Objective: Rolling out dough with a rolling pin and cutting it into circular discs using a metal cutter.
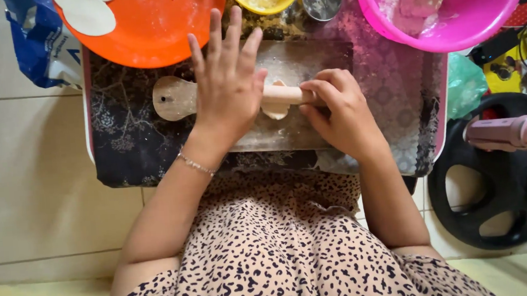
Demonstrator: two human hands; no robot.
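Hands on a wooden rolling pin [281, 95] — left hand [228, 85] flat, fingers spread, right hand [338, 109] gripping its 3 o'clock end — flattening dough [275, 108].

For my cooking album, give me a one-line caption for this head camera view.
Left hand flat and right hand curled on a wooden rolling pin, flattening dough on a floured board.

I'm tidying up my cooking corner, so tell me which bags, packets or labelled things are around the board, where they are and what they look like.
Blue plastic bag: top left on the tiled floor, beside the orange plate; crumpled, blue with a white patch.
Green plastic bag: right of the board, below the pink bowl; crumpled, translucent green.
No screens or signs show.
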